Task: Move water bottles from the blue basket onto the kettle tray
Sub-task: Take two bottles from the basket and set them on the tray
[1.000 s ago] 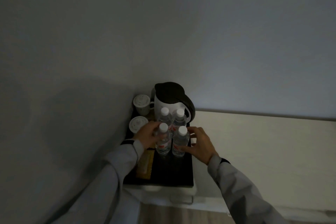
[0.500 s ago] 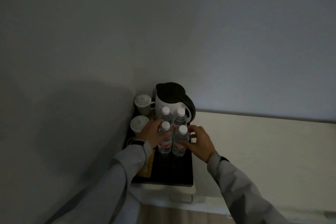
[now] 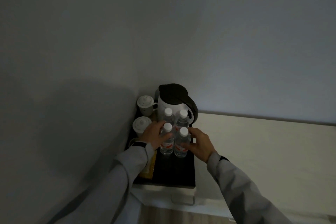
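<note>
Dim grey walls meet in a corner, and tucked into it a black kettle tray [image 3: 183, 174] sits on a pale cabinet top [image 3: 254, 151]. At the tray's far end stands a white kettle [image 3: 164, 104] with a dark lid and handle, and two lidded white cups [image 3: 143, 104] line the tray's left edge, one behind the other.

Four water bottles stand upright on the tray in a tight two-by-two block just in front of the kettle, white caps pointing straight up, long axes vertical. The near pair show red labels. The back pair is touching or nearly touching the kettle's body.

The left hand [image 3: 154, 135] is wrapped partway round the near-left bottle [image 3: 166, 142], fingers curled on its shoulder. The right hand [image 3: 200, 143] cups the near-right bottle [image 3: 181, 143], fingertips on its side and thumb low against the label. Both hands are loosely closed round their bottles, which rest on the tray. Grey sleeves run back toward me from each wrist.

Something yellowish lies in the tray's near-left part, mostly hidden under the left sleeve.
</note>
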Motion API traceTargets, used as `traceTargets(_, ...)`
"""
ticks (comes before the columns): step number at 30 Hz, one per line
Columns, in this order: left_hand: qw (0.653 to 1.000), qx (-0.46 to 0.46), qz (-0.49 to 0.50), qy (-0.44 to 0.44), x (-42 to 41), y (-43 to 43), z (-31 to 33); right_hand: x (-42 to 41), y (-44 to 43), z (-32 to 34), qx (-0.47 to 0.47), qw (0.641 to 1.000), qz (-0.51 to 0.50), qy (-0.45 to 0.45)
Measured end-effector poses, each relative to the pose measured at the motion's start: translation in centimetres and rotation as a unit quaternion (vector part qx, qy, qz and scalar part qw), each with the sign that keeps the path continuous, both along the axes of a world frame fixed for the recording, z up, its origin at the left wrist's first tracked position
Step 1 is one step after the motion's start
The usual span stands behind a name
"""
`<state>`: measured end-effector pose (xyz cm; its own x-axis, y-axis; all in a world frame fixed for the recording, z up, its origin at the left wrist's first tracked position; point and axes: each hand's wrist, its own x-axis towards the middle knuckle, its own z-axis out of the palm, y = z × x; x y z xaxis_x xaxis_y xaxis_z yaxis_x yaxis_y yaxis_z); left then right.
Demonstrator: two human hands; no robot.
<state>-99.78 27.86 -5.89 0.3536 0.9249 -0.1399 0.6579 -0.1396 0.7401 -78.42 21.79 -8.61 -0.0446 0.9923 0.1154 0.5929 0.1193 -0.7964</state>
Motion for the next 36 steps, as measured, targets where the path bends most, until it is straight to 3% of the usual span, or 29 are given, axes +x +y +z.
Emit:
traceTargets(15, 0.998, 0.021, 0.049, 0.015, 0.9, -0.6, 0.1, -0.1, 0.5, 0.2, -0.003, 1.000, 0.007, -0.015)
traceTargets(26, 1.000, 0.008, 0.030, 0.001, 0.3, -0.3, 0.1, -0.9, 0.4, -0.2, 0.019, 0.999, -0.045, 0.006)
traceTargets(36, 0.999, 0.018, 0.035, 0.011, 0.8, -0.1, -0.1, -0.3, 0.5, 0.0, 0.012, 0.999, -0.029, -0.007)
